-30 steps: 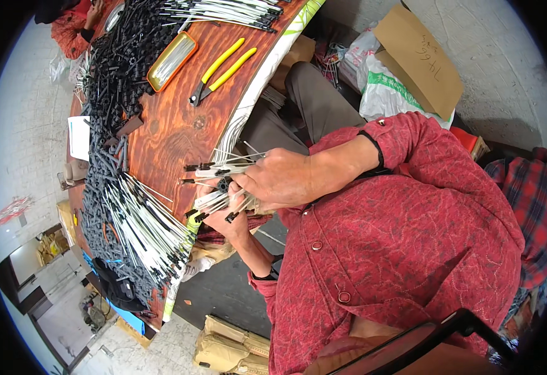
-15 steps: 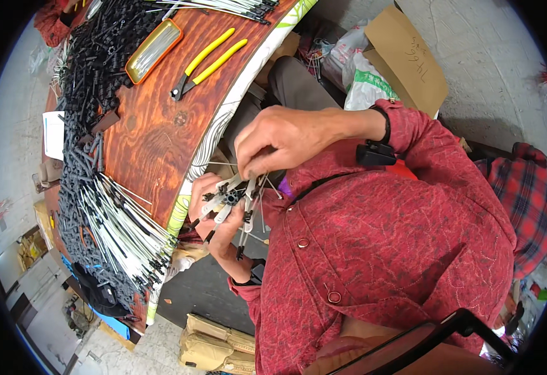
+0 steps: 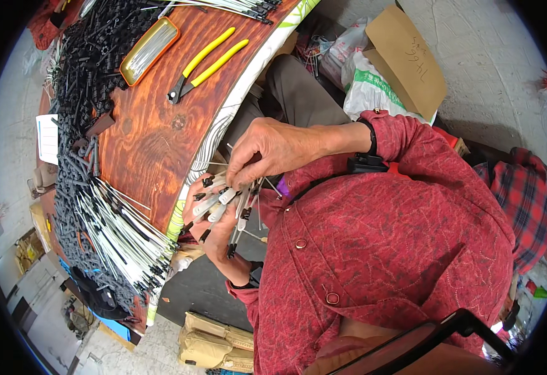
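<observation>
In the head view, the left hand [image 3: 221, 234] clasps a bundle [image 3: 217, 214] of pale strips with black ends. The right hand [image 3: 270, 150] pinches the bundle's top; which piece is hidden. Left of the grip lie loose strips [image 3: 120, 230]; pliers [image 3: 220, 62] lie up-left.

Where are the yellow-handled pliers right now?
In the head camera view, the pliers lie on the wooden table, upper left of the picture's middle, just right of the orange-rimmed tray.
</observation>
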`<state>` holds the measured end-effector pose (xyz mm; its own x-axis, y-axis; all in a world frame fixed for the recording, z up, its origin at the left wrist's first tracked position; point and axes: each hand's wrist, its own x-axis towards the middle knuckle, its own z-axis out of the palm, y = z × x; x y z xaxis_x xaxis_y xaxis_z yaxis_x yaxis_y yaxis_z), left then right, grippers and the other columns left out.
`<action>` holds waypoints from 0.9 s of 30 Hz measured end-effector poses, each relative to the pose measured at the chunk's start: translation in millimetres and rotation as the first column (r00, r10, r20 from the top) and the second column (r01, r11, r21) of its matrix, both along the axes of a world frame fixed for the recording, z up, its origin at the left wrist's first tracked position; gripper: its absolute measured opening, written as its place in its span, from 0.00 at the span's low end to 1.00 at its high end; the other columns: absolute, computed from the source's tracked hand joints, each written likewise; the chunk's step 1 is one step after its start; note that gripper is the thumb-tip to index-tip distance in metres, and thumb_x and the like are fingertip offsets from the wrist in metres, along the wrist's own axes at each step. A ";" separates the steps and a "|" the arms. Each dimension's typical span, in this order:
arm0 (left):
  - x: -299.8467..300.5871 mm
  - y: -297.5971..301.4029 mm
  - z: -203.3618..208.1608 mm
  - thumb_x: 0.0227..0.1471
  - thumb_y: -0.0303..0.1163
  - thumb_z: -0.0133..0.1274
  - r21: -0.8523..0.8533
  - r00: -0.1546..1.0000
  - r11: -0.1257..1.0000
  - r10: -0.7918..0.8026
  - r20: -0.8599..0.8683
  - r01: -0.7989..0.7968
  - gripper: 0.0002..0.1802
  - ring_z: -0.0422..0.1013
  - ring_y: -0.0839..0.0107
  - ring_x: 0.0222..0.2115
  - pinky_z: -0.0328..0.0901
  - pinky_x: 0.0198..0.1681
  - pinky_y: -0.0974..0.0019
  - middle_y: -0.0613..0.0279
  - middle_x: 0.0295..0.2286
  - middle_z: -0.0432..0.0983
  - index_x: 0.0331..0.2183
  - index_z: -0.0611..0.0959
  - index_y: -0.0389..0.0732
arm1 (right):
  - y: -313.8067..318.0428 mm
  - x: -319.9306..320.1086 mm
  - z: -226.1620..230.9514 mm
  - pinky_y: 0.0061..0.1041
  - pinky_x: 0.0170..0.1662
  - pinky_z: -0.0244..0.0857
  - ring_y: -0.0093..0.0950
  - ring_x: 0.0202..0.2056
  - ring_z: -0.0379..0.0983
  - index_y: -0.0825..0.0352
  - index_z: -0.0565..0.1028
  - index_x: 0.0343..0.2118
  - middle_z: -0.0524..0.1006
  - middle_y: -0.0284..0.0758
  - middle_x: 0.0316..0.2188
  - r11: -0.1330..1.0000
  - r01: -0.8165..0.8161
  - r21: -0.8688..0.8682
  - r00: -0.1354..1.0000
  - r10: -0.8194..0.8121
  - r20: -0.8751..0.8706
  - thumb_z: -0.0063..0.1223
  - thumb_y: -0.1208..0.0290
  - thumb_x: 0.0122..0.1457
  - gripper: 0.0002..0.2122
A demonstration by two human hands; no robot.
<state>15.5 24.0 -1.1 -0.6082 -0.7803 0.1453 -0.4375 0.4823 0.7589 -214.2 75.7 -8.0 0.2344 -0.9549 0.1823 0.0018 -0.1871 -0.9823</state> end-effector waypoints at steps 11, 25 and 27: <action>-5.4 6.4 6.0 0.38 0.20 0.67 0.038 0.996 0.999 -0.028 -0.086 0.031 0.13 0.77 0.66 0.28 0.70 0.34 0.68 0.56 0.28 0.80 0.31 0.84 0.33 | 0.9 -1.0 -3.3 0.20 0.32 0.70 0.18 0.28 0.77 0.72 0.82 0.34 0.82 0.34 0.26 0.974 -0.083 0.211 0.991 0.058 0.121 0.61 0.72 0.57 0.08; 2.9 8.1 -19.3 0.39 0.20 0.67 0.174 0.988 0.985 0.034 -0.151 -0.007 0.18 0.74 0.75 0.27 0.68 0.32 0.71 0.58 0.29 0.80 0.37 0.83 0.32 | 1.8 2.8 2.2 0.18 0.33 0.68 0.15 0.29 0.74 0.73 0.80 0.34 0.81 0.32 0.27 0.928 -0.037 0.370 0.997 0.011 0.073 0.61 0.71 0.57 0.09; 3.9 8.7 -18.2 0.39 0.21 0.67 0.176 0.991 0.984 0.051 -0.123 -0.029 0.18 0.74 0.75 0.27 0.68 0.32 0.71 0.57 0.30 0.80 0.37 0.83 0.32 | 1.8 5.2 -3.9 0.18 0.33 0.68 0.15 0.29 0.74 0.73 0.80 0.34 0.81 0.32 0.27 0.935 -0.041 0.353 0.997 0.014 0.081 0.61 0.71 0.57 0.09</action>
<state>19.3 32.7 -19.3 -0.5616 -0.8236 0.0790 -0.3490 0.3224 0.8799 -209.0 77.5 -11.9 0.2603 -0.9541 -0.1479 0.0792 0.1738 -0.9816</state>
